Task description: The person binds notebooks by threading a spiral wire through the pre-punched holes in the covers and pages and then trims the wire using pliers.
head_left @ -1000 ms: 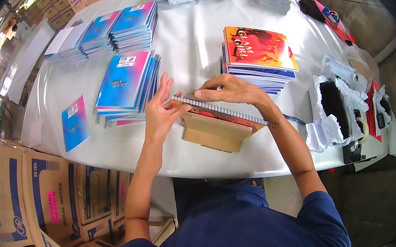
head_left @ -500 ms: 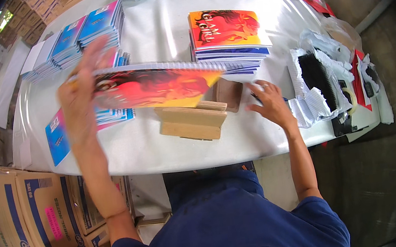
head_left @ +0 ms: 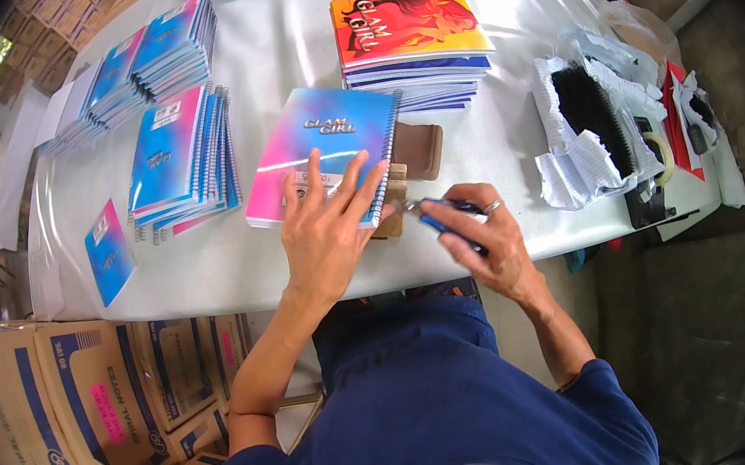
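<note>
A spiral notebook with a blue and pink cover lies tilted on a wooden block, its wire coil along the right side. My left hand rests flat on the cover's lower part, fingers spread. Just right of the coil's lower end, my right hand is closed around blue-handled pliers. Their metal tip is close to the coil; whether it touches I cannot tell. A brown block sits beyond the wooden one. The notebook hides much of the wooden block.
Stacked blue-pink notebooks stand to the left, with a loose blue-pink cover sheet near the table edge. Farther back is a red-yellow notebook pile. Black coils in torn wrapping and a tape roll lie right. Cartons fill the lower left.
My left hand has brought the raised notebook down onto the wooden block, blue-pink cover up, and now lies flat on it. My right hand has moved nearer and left, with the pliers in it.
</note>
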Demonstrator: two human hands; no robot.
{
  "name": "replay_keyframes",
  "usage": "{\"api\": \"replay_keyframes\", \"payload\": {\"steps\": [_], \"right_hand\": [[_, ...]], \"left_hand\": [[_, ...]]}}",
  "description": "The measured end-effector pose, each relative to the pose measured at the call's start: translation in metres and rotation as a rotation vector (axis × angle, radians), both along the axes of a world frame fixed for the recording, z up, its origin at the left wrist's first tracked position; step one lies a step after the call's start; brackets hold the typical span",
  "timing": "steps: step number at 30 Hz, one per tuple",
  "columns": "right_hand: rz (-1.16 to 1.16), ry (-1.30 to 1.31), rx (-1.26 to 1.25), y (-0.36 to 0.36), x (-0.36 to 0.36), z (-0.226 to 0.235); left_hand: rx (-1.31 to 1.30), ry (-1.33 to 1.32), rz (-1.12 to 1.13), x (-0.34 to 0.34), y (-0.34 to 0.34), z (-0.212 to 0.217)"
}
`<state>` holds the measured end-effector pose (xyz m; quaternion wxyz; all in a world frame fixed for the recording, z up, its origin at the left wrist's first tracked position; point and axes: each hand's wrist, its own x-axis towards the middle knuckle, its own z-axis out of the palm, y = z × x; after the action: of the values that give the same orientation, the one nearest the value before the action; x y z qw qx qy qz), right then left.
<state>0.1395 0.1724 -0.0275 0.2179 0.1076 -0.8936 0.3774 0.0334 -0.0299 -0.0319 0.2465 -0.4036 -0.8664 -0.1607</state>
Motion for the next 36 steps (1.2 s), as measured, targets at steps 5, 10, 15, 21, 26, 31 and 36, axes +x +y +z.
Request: {"api": "replay_keyframes", "payload": {"steps": [5, 10, 15, 21, 26, 31, 36], "right_hand": [[0.052, 0.009, 0.124, -0.002, -0.004, 0.0], [0.108, 0.009, 0.1, 0.005, -0.01, 0.006], [0.204, -0.039, 0.065, 0.008, -0.022, 0.006], [0.466, -0.857, -0.475, 0.022, -0.057, 0.017], [0.423, -0.284, -0.108, 0.041, -0.061, 0.03], [-0.252, -0.313, 0.242, 0.083, -0.055, -0.009], [-0.209, 0.017, 0.413, 0.137, -0.063, -0.058]], "left_hand": [[-0.096, -0.061, 0.027, 0.003, -0.001, 0.009], [-0.123, -0.041, 0.052, 0.001, -0.002, 0.007], [-0.087, -0.063, 0.045, -0.001, -0.004, 0.005], [-0.077, 0.055, 0.036, -0.012, -0.016, -0.005], [0.133, 0.093, 0.203, -0.058, -0.059, 0.034], [0.258, 0.234, 0.352, -0.095, -0.117, 0.062], [0.07, -0.122, 0.289, -0.141, -0.185, 0.001]]}}
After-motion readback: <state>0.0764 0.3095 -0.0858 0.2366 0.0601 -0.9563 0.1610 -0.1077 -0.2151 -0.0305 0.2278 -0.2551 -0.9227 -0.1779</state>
